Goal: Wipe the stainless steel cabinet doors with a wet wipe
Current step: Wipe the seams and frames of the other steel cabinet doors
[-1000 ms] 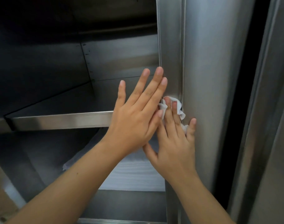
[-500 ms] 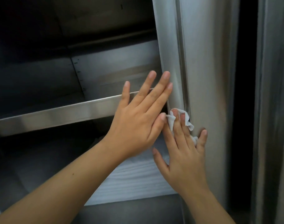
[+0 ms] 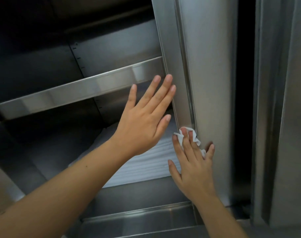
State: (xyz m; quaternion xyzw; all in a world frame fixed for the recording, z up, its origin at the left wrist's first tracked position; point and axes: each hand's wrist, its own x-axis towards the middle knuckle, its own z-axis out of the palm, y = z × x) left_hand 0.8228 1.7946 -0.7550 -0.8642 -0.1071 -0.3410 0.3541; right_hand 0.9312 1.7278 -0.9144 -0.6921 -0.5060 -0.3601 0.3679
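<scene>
The stainless steel cabinet door [image 3: 213, 69] stands open, seen edge-on down the middle of the view. My right hand [image 3: 192, 162] presses a crumpled white wet wipe [image 3: 194, 137] flat against the door's inner edge strip, fingers straight and spread. My left hand [image 3: 146, 121] is flat with straight fingers, its fingertips against the same edge strip a little higher up and to the left. Most of the wipe is hidden under my right fingers.
Inside the cabinet a steel shelf [image 3: 77, 93] runs across the left. A white ribbed sheet [image 3: 146, 167] lies on the cabinet floor below my hands. A dark gap and another steel panel [image 3: 283, 117] stand to the right. The cabinet's bottom sill [image 3: 137, 217] is near me.
My right hand has slid the wipe down the door edge. My left hand, which touched the right hand earlier, is now apart from it and higher.
</scene>
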